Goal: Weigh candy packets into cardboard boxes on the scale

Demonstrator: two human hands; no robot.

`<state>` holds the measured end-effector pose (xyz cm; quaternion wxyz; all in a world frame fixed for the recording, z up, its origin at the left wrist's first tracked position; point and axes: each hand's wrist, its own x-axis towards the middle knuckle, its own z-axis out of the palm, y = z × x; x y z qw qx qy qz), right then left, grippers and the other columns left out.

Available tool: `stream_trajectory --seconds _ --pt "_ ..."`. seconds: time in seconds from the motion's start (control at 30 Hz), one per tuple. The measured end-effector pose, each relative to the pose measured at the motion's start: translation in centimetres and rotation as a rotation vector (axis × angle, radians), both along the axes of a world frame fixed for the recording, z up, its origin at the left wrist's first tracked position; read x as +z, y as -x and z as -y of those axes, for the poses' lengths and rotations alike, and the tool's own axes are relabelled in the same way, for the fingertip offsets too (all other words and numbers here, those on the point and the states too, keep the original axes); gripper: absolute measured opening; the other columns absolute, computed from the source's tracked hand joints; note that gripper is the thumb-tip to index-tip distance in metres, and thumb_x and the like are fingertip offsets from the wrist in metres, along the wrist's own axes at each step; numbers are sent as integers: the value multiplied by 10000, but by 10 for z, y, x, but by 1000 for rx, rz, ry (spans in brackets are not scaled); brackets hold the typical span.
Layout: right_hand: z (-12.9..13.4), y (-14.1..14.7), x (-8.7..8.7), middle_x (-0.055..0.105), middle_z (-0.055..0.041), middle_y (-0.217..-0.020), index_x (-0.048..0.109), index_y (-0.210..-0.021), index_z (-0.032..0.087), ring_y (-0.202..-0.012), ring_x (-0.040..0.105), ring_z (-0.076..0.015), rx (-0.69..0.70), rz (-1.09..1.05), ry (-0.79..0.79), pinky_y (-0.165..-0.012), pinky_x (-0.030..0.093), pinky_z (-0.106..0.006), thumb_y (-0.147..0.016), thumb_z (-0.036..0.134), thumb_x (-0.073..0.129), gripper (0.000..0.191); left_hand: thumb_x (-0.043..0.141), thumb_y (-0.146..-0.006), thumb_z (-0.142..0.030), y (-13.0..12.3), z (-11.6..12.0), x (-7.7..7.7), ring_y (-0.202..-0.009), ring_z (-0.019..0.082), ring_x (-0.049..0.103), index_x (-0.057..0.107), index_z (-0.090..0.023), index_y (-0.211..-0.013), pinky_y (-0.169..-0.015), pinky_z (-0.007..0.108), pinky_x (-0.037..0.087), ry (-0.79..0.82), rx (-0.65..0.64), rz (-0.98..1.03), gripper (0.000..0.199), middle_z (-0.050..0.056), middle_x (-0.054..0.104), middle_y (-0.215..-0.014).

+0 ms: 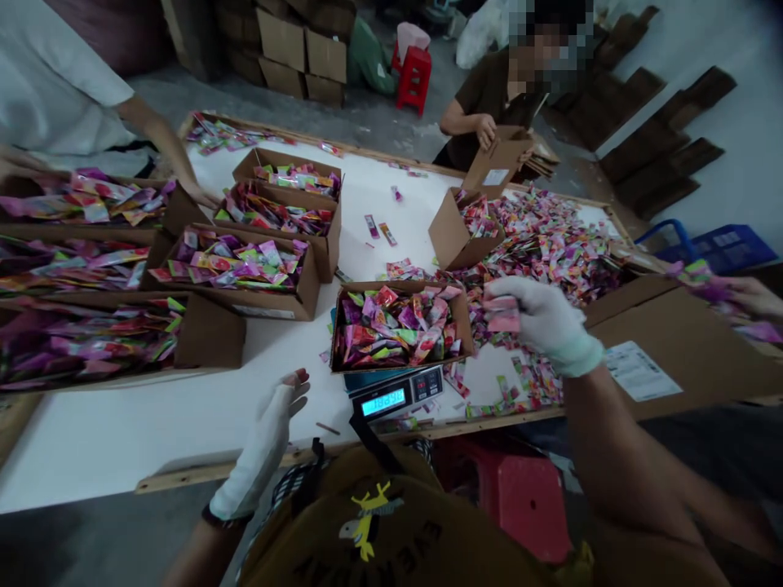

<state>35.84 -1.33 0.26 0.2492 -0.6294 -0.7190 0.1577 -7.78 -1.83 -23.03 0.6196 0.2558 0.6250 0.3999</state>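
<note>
My right hand, gloved, is clenched on a small bunch of pink sachets, just right of the cardboard box on the digital scale. Box is full of mixed foil sachets. Left hand is released, fingers spread, holding nothing, just beside the scale. Scale display is lit; digits too blurred to read. Loose sachet pile lies on the white tabletop, beyond and right of the box. Filled cartons stand to the left. Across the tabletop, a co-worker's hand is on an open carton. Another person's hand at far right holds sachets.
</note>
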Motion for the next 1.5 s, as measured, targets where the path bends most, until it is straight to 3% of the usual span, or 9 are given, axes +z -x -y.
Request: stream_trajectory --seconds 0.23,0.4,0.57,0.67,0.77,0.93,1.13,1.33,1.5 --pt "40 -42 -1 681 -197 -1449 604 -1509 175 -1158 773 -380 -175 369 102 -981 662 -564 -831 268 658 686 792 -744 -686 -13 4 1 -1196 332 719 733 -207 -1085 -1114 552 541 30 -25 -9 590 149 745 -1325" --pt "22 15 -15 662 -144 -1497 619 -1503 216 -1358 678 -287 146 245 84 -1158 579 -454 -940 162 555 570 770 -793 -655 -25 -2 20 -1226 355 715 740 -199 -1113 -1079 540 563 -41 -100 -17 558 168 754 -1328" --pt "-13 73 -34 650 -181 -1521 638 -1544 221 -1333 673 -368 322 516 374 -1136 558 -540 -905 143 663 644 741 -803 -625 -25 -5 23 -1242 346 707 743 -195 -1158 -1109 546 540 -33 -117 -27 558 165 744 -1360" --pt "-31 84 -55 752 -188 -1336 739 -1413 167 -1251 713 -372 356 555 459 -1105 560 -530 -910 134 670 509 741 -783 -679 -18 0 15 -1229 348 712 740 -195 -1143 -1096 552 548 -14 -82 -38 603 172 741 -1355" --pt "-38 73 -64 820 -144 -1127 832 -1103 159 -1141 759 -301 311 333 323 -1099 569 -466 -913 102 613 296 770 -747 -715 -11 4 7 -1188 345 722 743 -197 -1100 -1085 559 555 -3 -53 -41 628 174 743 -1332" --pt "-14 34 -27 848 -57 -1055 830 -1003 241 -1017 803 -246 152 -79 94 -1012 637 -433 -890 218 657 208 808 -714 -718 -5 7 -1 -1144 336 729 735 -202 -1081 -1071 556 564 15 -6 -18 637 170 742 -1311" --pt "49 -6 24 843 -52 -1001 812 -983 276 -921 816 -267 -124 -109 125 -870 695 -414 -940 361 738 121 775 -791 -695 -10 6 3 -1225 321 704 735 -210 -1126 -1119 530 531 8 -43 4 591 152 725 -1373" --pt "78 -27 5 854 -77 -1037 810 -1070 234 -927 826 -288 6 86 484 -821 699 -406 -855 350 694 270 770 -778 -686 -15 2 11 -1230 340 708 741 -196 -1129 -1088 532 551 -2 -73 -21 603 158 735 -1362" --pt "62 -5 -5 831 -118 -1175 785 -1165 206 -1051 803 -296 -67 143 220 -943 673 -445 -929 386 645 329 768 -781 -667 -19 -1 14 -1250 345 691 734 -197 -1161 -1120 542 522 -8 -103 -13 605 167 725 -1395"
